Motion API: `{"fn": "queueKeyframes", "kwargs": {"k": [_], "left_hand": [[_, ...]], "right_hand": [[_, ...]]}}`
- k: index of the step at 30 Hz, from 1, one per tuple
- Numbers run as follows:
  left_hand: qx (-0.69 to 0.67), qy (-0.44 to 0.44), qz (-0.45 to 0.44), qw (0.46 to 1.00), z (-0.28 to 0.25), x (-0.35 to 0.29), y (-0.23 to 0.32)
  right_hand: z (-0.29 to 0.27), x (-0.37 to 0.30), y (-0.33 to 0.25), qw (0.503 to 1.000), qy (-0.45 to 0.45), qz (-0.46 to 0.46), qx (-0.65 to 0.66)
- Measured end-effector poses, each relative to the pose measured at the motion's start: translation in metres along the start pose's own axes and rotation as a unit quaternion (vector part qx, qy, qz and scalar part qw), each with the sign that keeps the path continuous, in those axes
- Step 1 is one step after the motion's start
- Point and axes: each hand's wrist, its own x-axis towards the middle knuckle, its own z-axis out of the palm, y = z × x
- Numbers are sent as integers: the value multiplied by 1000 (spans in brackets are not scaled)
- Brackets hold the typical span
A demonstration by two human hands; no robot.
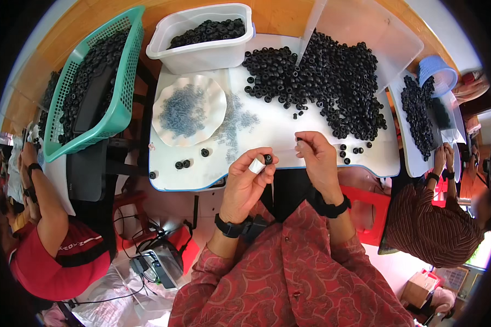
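Observation:
My left hand (240, 185) is just over the table's front edge, its fingers closed on a small black round part with a hole (267, 159). A white wrap (257, 165) covers one digit of that hand. To its right, my right hand (319, 163) pinches a tiny dark piece (299, 140) too small to name. Beyond it spreads a large heap of similar black round parts (338, 82). A white scalloped plate (215, 103) at the left bears many tiny clear bluish pieces (183, 111), and more of them lie beside it.
A white tub (202, 59) of black parts stands at the back, a green basket (126, 98) at the left. A clear plastic panel (373, 32) rises behind the heap. Co-workers sit at left (65, 256) and right (436, 223). Loose black parts (186, 163) lie near the front edge.

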Motion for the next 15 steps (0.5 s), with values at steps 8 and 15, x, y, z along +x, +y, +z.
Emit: {"fn": "queueKeyframes", "kwargs": {"k": [8, 15], "left_hand": [[20, -4, -3, 1000, 10, 2, -6], [33, -27, 4, 999, 13, 2, -9]], "right_hand": [[-6, -18, -29, 940, -65, 106, 316], [-5, -25, -22, 943, -62, 71, 320]]}}
